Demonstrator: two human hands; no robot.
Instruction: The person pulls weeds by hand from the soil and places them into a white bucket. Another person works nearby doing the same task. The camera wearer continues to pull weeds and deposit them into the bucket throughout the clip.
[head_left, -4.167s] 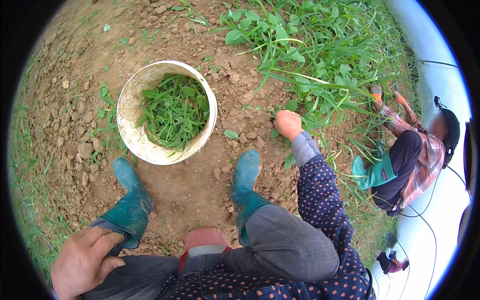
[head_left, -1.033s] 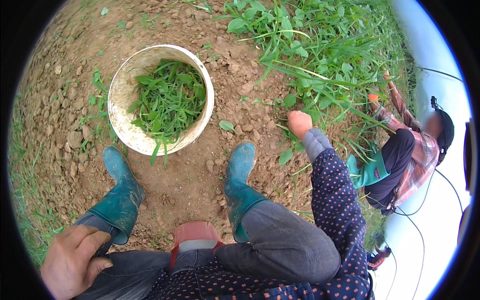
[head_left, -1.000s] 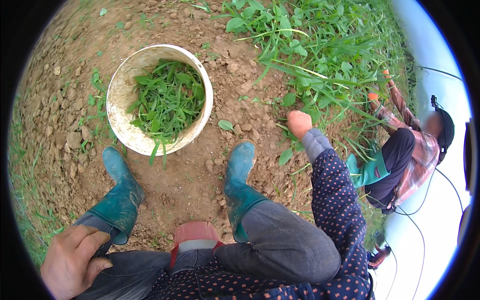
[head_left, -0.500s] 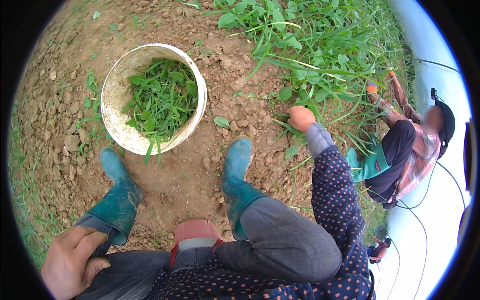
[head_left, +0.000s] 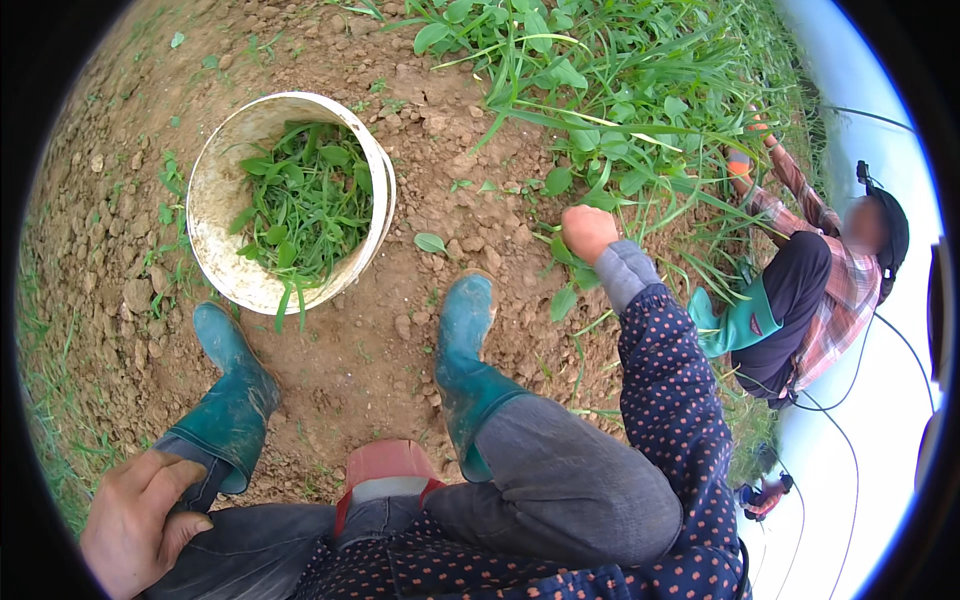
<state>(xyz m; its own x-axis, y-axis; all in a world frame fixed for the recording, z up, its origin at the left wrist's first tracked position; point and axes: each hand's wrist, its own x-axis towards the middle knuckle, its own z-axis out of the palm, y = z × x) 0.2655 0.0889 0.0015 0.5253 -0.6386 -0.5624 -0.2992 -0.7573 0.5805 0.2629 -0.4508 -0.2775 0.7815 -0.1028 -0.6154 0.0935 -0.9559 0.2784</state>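
Note:
My right hand (head_left: 588,234) is down at the edge of the weedy patch, fingers closed round a leafy green plant (head_left: 565,300). Its leaves stick out beneath the fist; the gripped stems are hidden. Over my left knee lies my left hand (head_left: 140,520), holding nothing, thumb apart from the bent fingers. A dirty white bucket (head_left: 215,230) stands tilted in front of my boots. Inside it is a heap of picked greens (head_left: 305,210), some hanging over the near rim. One loose leaf (head_left: 430,242) lies on the soil between bucket and right hand.
Dense green plants (head_left: 610,110) fill the far right. A co-worker (head_left: 830,290) in a plaid shirt crouches there, hands among the plants; another person (head_left: 765,497) is farther off. My teal boots (head_left: 465,320) stand on cloddy brown soil (head_left: 110,220). A reddish piece (head_left: 390,460) shows between my legs.
My right hand has shifted slightly left and turned, with leaves now showing below the fist. The view has moved a little; my left hand stays on the knee.

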